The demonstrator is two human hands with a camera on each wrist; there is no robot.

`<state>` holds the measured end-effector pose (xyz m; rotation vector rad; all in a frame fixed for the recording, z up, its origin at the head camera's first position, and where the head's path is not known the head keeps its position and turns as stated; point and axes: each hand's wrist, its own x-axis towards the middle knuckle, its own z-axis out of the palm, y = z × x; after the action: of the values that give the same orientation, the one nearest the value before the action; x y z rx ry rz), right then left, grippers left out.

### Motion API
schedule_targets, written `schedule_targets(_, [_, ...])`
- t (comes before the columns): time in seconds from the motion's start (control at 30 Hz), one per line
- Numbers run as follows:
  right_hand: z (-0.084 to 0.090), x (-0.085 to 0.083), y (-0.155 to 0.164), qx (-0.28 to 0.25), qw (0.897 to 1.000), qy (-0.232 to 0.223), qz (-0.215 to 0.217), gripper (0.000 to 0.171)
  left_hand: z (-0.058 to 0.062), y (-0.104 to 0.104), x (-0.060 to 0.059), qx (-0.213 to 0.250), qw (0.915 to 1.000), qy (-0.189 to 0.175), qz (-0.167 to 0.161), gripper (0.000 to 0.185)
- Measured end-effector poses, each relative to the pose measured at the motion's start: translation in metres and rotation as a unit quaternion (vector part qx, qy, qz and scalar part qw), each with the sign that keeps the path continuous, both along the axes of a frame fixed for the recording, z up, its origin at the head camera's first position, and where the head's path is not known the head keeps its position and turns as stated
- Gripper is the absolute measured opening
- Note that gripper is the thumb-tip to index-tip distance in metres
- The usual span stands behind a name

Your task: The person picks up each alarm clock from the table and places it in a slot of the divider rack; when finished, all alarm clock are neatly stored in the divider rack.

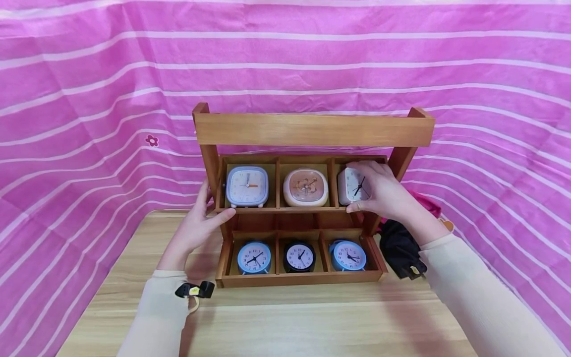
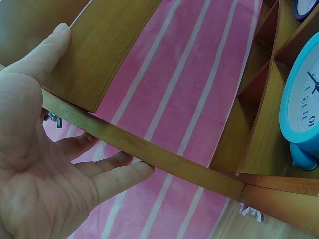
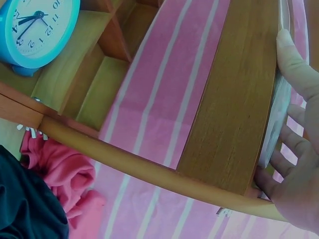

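A two-tier wooden rack (image 1: pixel 312 131) holds several alarm clocks in its compartments. My right hand (image 1: pixel 387 191) grips a white square clock (image 1: pixel 349 184) in the upper right compartment, its thumb low by the front lip and its fingers over the far side. Seen from the right wrist, the hand (image 3: pixel 299 154) hides most of that clock (image 3: pixel 275 122). With my left hand (image 1: pixel 193 229) I hold the rack's left side, thumb at the upper shelf's front board (image 2: pixel 107 50) and fingers against the side post (image 2: pixel 144 149). A blue-rimmed clock (image 1: pixel 241 186) and a pink-faced clock (image 1: pixel 305 201) sit beside the white one.
On the lower tier stand a blue round clock (image 1: pixel 254 258), a black round clock (image 1: pixel 300 257) and another blue clock (image 1: pixel 350 256). Dark cloth (image 1: pixel 398 250) and pink cloth (image 3: pixel 65 174) lie right of the rack. Behind the wooden table (image 1: pixel 285 322) hangs a striped pink curtain (image 1: pixel 285 54).
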<state>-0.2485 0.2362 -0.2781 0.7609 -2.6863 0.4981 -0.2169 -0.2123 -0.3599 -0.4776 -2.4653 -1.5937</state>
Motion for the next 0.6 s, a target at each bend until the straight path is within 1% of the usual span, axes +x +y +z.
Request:
schedule_targets(0.13, [0.002, 0.001, -0.002, 0.009, 1.0, 0.009, 0.001, 0.098, 0.0, 0.0, 0.0, 0.004, 1.0, 0.003, -0.002, 0.1])
schedule_targets(0.27, [0.001, 0.002, -0.003, 0.017, 0.999, 0.03, 0.005, 0.096, 0.0, -0.001, 0.0, 0.001, 1.0, -0.001, 0.001, 0.1])
schedule_targets(0.43, [-0.005, 0.006, -0.004, 0.043, 0.997, 0.069, 0.013, 0.098, -0.001, -0.002, 0.0, -0.003, 0.9999, -0.008, 0.006, 0.101])
schedule_targets(0.6, [-0.01, 0.018, -0.007, 0.064, 0.991, 0.113, 0.015, 0.099, -0.001, -0.003, -0.002, -0.016, 0.9998, -0.009, 0.012, 0.1])
